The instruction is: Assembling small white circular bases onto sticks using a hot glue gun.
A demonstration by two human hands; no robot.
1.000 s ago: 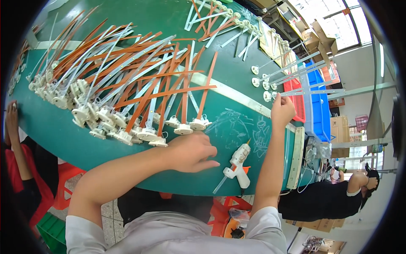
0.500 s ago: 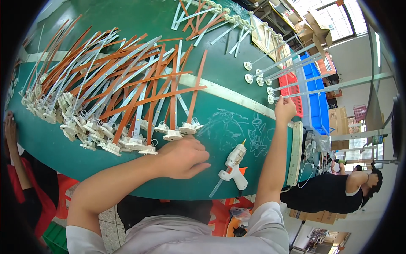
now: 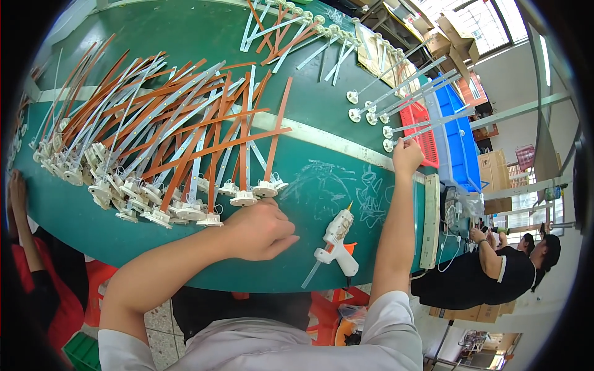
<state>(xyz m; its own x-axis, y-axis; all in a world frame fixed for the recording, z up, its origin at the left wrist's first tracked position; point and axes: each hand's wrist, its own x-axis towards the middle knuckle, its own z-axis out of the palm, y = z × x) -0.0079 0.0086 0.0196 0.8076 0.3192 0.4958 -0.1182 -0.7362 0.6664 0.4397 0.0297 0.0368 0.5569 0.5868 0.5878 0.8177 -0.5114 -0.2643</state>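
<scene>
My right hand (image 3: 408, 157) reaches to the far right, its fingertips pinched at the lower end of a pale LED strip beside its round white base (image 3: 388, 146). Several similar strips with round bases (image 3: 354, 115) stand just beyond it. My left hand (image 3: 263, 232) is curled at the near end of a heap of orange and silver strips (image 3: 185, 117). Its knuckles lie against a round white base (image 3: 244, 198); its fingertips are hidden. Between my hands a white glue gun (image 3: 339, 238) lies on the green table (image 3: 297, 272), a clear glue stick poking from its rear.
A red basket (image 3: 421, 139) and a blue bin (image 3: 456, 136) stand past my right hand. More strips (image 3: 297, 37) lie at the far side. A pale box-like bar (image 3: 430, 222) sits at the right edge. Co-workers (image 3: 476, 278) are at right; another person's arm (image 3: 25, 219) shows at left.
The view has shifted slightly, so the table things sit a little further left. My right hand stays at the strip base; my left hand stays curled by the heap. The co-worker at right has moved.
</scene>
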